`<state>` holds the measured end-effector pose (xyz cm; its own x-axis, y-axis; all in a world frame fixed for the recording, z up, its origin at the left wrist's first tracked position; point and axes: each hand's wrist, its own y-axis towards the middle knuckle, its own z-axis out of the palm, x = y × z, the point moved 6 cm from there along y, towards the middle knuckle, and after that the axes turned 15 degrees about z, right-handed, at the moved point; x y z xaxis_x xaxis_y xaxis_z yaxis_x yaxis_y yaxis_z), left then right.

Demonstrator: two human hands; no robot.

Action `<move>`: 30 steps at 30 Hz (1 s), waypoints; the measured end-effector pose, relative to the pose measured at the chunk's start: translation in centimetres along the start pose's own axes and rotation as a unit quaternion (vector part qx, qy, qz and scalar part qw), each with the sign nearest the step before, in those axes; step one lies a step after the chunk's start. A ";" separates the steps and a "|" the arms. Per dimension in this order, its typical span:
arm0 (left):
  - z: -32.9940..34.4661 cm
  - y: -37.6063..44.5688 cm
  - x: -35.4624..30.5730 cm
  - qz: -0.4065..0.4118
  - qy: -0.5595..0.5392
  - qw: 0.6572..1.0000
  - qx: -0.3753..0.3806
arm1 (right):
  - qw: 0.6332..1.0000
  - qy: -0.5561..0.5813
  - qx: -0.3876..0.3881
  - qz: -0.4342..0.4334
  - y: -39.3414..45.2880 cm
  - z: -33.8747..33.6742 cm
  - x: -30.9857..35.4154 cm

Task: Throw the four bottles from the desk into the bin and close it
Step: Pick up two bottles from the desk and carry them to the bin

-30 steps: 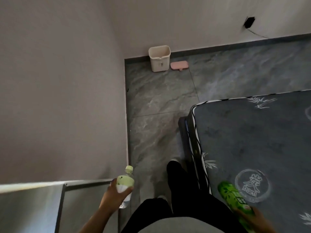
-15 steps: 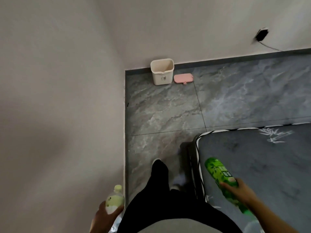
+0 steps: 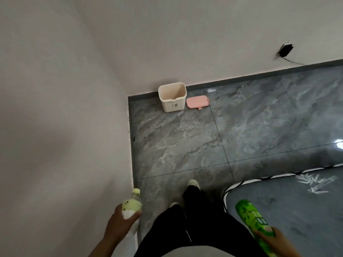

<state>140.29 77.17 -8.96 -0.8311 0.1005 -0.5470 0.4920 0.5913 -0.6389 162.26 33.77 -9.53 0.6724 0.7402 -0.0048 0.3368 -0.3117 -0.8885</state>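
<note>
Head: grips (image 3: pixel 122 219) (image 3: pixel 274 240) clasp bottles (image 3: pixel 132 204) (image 3: pixel 252 217).

Not much to read here. The green bottle (image 3: pixel 254 224) has a label with pale characters on a dark green panel and a small red oval logo below, but they're too blurred to make out. The cream bin (image 3: pixel 172 97) shows a small dark sticker, maybe a code, on its front wall, unreadable. The mattress (image 3: pixel 297 204) carries a white bamboo-leaf print, no words. The pale green bottle (image 3: pixel 132 205) label shows just a dark speck, no legible text.
</note>
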 end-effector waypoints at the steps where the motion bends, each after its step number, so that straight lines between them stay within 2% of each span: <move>1: -0.1 1.5 -1.7 0.008 -0.001 1.000 -0.002 | 1.000 0.012 0.017 0.009 0.5 -0.2 1.0; 4: -0.1 5.6 -5.8 0.031 -0.009 0.999 -0.007 | 1.000 0.021 0.018 -0.009 2.2 -1.8 5.6; 7: 0.2 8.4 -8.4 0.017 -0.021 1.000 -0.016 | 0.999 0.012 -0.005 -0.049 3.5 -4.2 11.4; 9: 0.4 9.7 -9.7 0.008 -0.019 1.000 -0.005 | 0.999 -0.007 -0.001 -0.040 4.2 -5.4 15.3; 18: -3.3 14.9 -11.6 -0.063 -0.068 0.995 0.041 | 0.995 -0.062 -0.012 -0.072 4.1 -7.5 31.1; 21: -4.4 18.0 -13.7 -0.050 -0.058 0.995 0.065 | 0.995 -0.076 -0.010 -0.069 4.5 -7.2 34.0; 26: -7.1 23.7 -18.0 -0.034 -0.063 0.995 0.063 | 0.996 -0.077 -0.014 -0.029 3.9 -7.1 37.2; 30: -8.6 29.4 -22.7 -0.012 -0.055 0.996 0.072 | 0.999 -0.031 0.039 -0.012 4.0 -7.9 38.9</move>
<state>171.36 99.11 -10.71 -0.8139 -0.0052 -0.5810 0.5106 0.4708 -0.7195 194.95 56.63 -9.69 0.6214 0.7834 -0.0094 0.2982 -0.2477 -0.9218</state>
